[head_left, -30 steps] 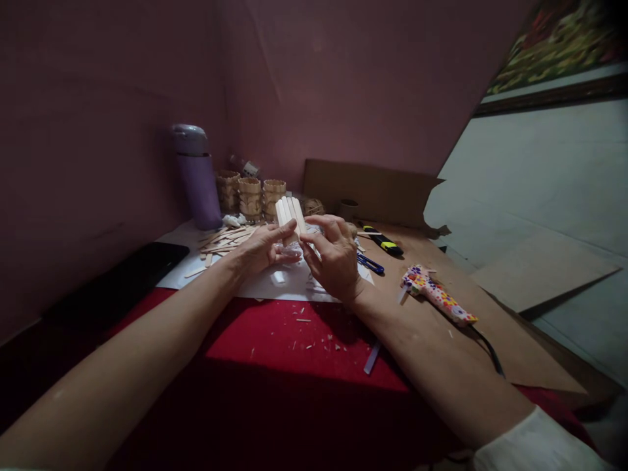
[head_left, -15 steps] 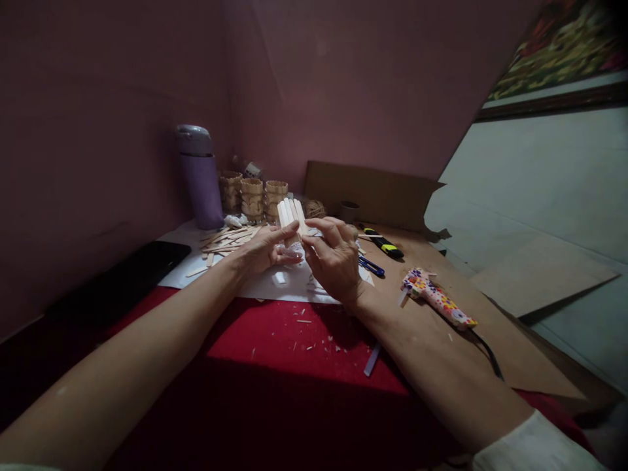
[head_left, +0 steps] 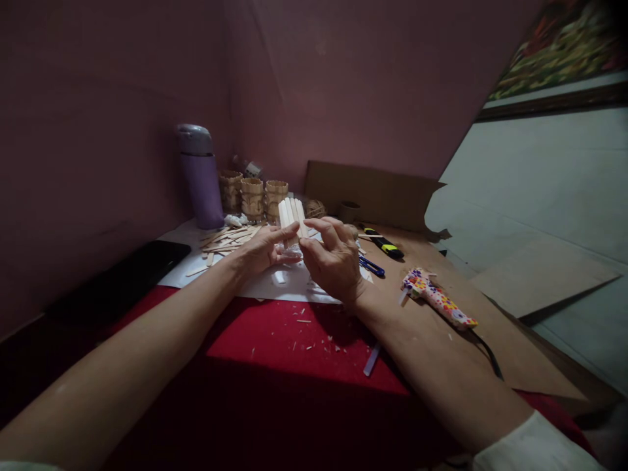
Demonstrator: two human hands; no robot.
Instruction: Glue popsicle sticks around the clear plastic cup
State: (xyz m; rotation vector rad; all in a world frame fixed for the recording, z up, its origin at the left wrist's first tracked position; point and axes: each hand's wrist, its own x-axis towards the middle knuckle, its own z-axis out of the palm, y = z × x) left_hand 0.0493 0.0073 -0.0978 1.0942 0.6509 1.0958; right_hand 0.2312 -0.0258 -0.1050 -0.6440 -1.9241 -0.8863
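Several pale craft sticks [head_left: 291,213] stand side by side, upright, between my two hands above a white sheet. My left hand [head_left: 269,248] grips them from the left, its thumb across their lower part. My right hand [head_left: 333,258] pinches the rightmost stick between thumb and fingers. The lower ends of the sticks are partly hidden by my fingers. A pile of loose craft sticks [head_left: 228,241] lies on the white sheet [head_left: 171,273] left of my hands.
Behind stand a purple bottle [head_left: 202,190], wooden cups [head_left: 252,200] and a twine ball [head_left: 315,209]. To the right lie a yellow-black cutter [head_left: 385,244], a blue cutter [head_left: 371,265] and a flowered glue gun [head_left: 437,299] with its cord on cardboard [head_left: 524,366]. A dark flat object [head_left: 122,275] lies left.
The sticks have shifted very slightly. The thumb and fingers of my right hand have moved a little to the left along them.
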